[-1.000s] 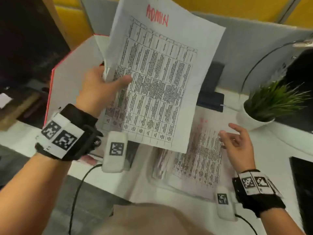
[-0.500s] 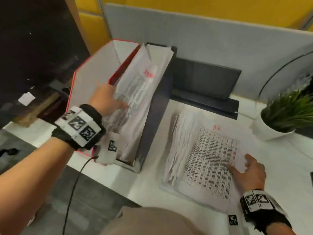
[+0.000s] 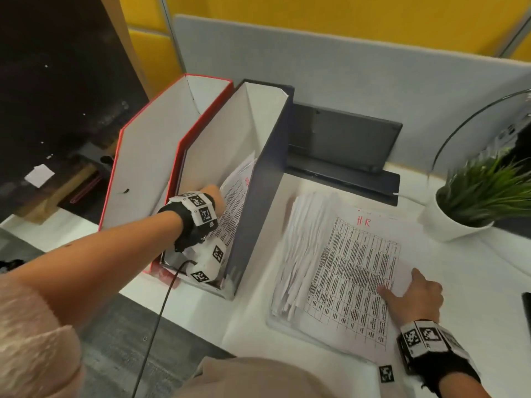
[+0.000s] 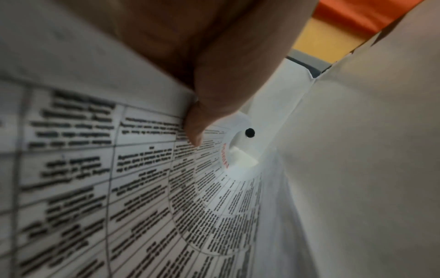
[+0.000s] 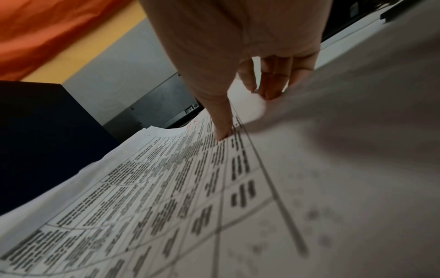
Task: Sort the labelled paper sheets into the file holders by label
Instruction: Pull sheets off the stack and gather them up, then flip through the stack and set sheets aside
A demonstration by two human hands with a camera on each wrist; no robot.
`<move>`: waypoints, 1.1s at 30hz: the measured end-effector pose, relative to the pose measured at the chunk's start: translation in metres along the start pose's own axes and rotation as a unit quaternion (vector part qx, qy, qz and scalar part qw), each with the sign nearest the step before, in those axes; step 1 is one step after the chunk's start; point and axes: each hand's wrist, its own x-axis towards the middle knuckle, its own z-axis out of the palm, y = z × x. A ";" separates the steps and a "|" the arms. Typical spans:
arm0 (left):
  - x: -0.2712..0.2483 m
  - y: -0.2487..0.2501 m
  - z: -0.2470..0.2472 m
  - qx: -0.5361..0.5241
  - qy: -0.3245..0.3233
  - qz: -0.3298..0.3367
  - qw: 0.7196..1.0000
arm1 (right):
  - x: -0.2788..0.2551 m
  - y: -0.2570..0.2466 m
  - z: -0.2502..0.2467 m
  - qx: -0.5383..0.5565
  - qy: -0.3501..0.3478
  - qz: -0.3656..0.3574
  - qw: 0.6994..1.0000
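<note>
A red file holder (image 3: 149, 156) and a navy file holder (image 3: 267, 179) stand side by side at the desk's left. My left hand (image 3: 215, 196) is down inside the navy one, pinching a printed sheet with ADMIN in red (image 3: 235, 202), thumb (image 4: 202, 116) on the print (image 4: 142, 188). Other sheets lean in that holder. A fanned stack (image 3: 298, 254) lies flat to the right, its top sheet marked HR (image 3: 353, 262). My right hand (image 3: 413, 291) holds that sheet's right edge, thumb (image 5: 221, 129) on top, and the paper humps up under the hand.
A dark laptop-like device (image 3: 342, 139) stands behind the stack against the grey partition (image 3: 344, 58). A potted plant (image 3: 474, 202) in a white pot is at the back right. A black object (image 3: 527, 311) sits at the right edge. The desk's front edge runs just below the holders.
The ADMIN sheet went from held up in front of me down into the navy holder with my left hand. My right hand settled onto the HR sheet's right edge.
</note>
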 end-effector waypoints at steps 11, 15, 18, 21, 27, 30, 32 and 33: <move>-0.049 0.021 -0.037 -0.248 0.268 0.163 0.916 | 0.005 0.001 0.000 0.017 -0.012 0.018 1.000; -0.095 0.062 -0.040 -0.345 0.382 0.324 0.794 | 0.004 0.000 0.000 0.026 -0.014 0.020 0.999; -0.120 0.097 -0.014 -0.331 0.401 0.406 0.751 | 0.003 -0.002 -0.001 0.022 -0.016 0.010 1.000; -0.122 0.119 0.030 -0.322 0.319 0.413 0.790 | 0.002 -0.002 -0.002 0.014 -0.020 0.004 1.000; -0.083 0.132 0.102 -0.149 0.049 0.252 0.955 | -0.001 0.001 -0.003 0.024 -0.026 0.004 0.999; -0.062 0.132 0.114 -0.101 -0.009 0.174 0.979 | -0.004 0.002 -0.004 0.013 -0.032 0.001 0.999; -0.052 0.131 0.115 -0.128 0.001 0.153 0.980 | -0.005 0.001 -0.006 0.003 -0.045 -0.004 0.999; -0.050 0.131 0.115 -0.141 0.007 0.149 0.979 | -0.007 0.001 -0.007 -0.003 -0.052 -0.008 0.999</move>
